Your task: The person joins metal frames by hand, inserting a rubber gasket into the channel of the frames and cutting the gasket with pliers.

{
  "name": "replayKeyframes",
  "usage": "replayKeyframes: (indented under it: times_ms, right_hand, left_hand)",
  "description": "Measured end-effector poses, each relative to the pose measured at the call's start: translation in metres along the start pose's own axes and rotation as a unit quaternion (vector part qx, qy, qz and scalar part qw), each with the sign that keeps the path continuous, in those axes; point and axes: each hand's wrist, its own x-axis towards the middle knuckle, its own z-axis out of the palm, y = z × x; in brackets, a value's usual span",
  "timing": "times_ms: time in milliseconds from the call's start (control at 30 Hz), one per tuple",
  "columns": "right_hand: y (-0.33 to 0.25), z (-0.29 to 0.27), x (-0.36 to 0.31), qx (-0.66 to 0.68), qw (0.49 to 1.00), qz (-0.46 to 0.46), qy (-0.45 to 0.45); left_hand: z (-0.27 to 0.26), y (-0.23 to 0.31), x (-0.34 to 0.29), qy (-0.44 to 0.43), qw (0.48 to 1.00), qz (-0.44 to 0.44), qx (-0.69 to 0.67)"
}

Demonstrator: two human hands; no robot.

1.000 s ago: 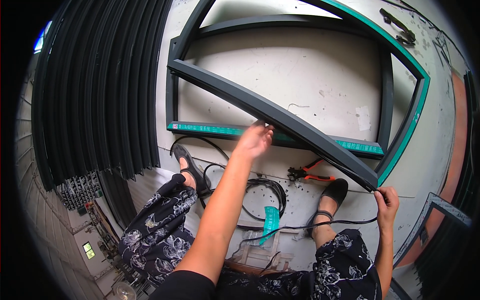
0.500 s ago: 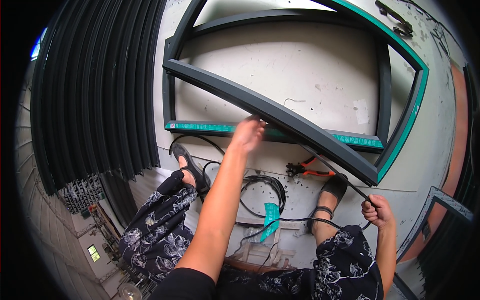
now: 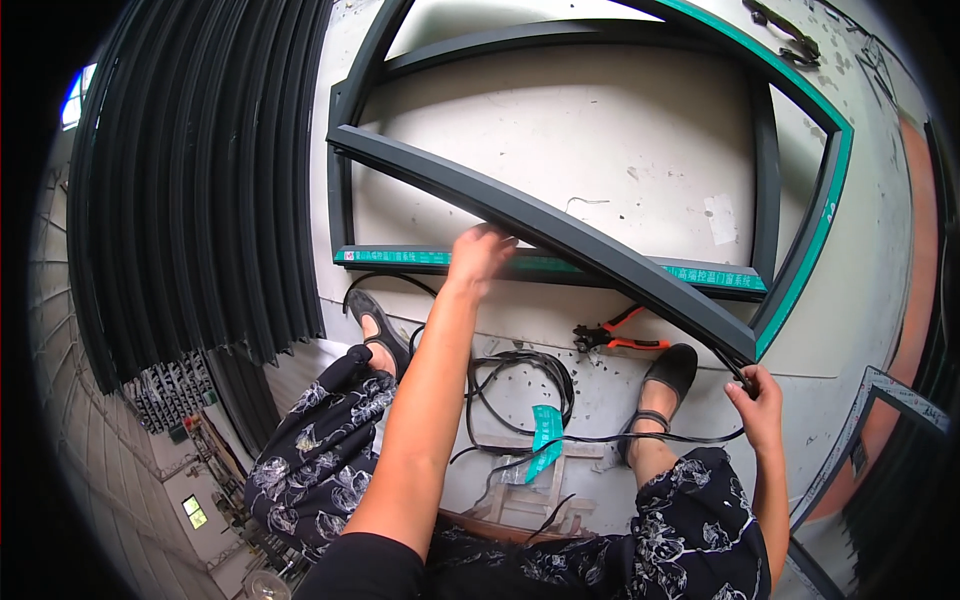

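A dark grey window frame (image 3: 560, 232) with green film on its outer side lies tilted over a second grey frame (image 3: 767, 160) on the white surface. My left hand (image 3: 478, 258) is at the near bar of the upper frame. Its fingers are curled against the bar's lower edge, slightly blurred, and what they grip is hidden. By that frame's near right corner, my right hand (image 3: 760, 405) pinches a thin black rubber strip (image 3: 690, 438). This strip runs up to the corner and trails left across my leg toward a loose black coil (image 3: 568, 385).
Orange-handled pliers (image 3: 625, 343) lie between my feet and the frames. Strips of green film (image 3: 545, 440) rest on a small wooden stool (image 3: 565, 470). Long dark profiles (image 3: 200, 180) stand stacked at left. At far right is another film-covered frame (image 3: 905, 400). A black tool (image 3: 790, 35) lies top right.
My left hand has shifted slightly left along the bar. My right hand has moved up to the frame's corner, and the strip no longer stretches straight under the bar in view.
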Motion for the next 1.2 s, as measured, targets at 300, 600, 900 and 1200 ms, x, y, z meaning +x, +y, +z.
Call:
replayKeyframes:
  times_ms: [300,600,900,1200]
  right_hand:
    - [-0.051,0.011,-0.008,-0.111,0.968,-0.162,0.157]
    - [-0.047,-0.006,-0.003,-0.141,0.944,-0.258,0.148]
    - [-0.04,-0.004,-0.001,-0.12,0.955,-0.233,0.136]
    - [-0.039,-0.003,-0.004,-0.153,0.943,-0.275,0.109]
  left_hand:
    - [0.009,0.0,-0.004,-0.091,0.973,-0.066,-0.2]
    - [0.011,-0.01,-0.002,-0.062,0.987,-0.014,-0.15]
    - [0.02,-0.005,0.002,0.003,0.998,-0.029,-0.055]
    - [0.026,-0.003,-0.003,-0.017,0.997,-0.046,-0.06]
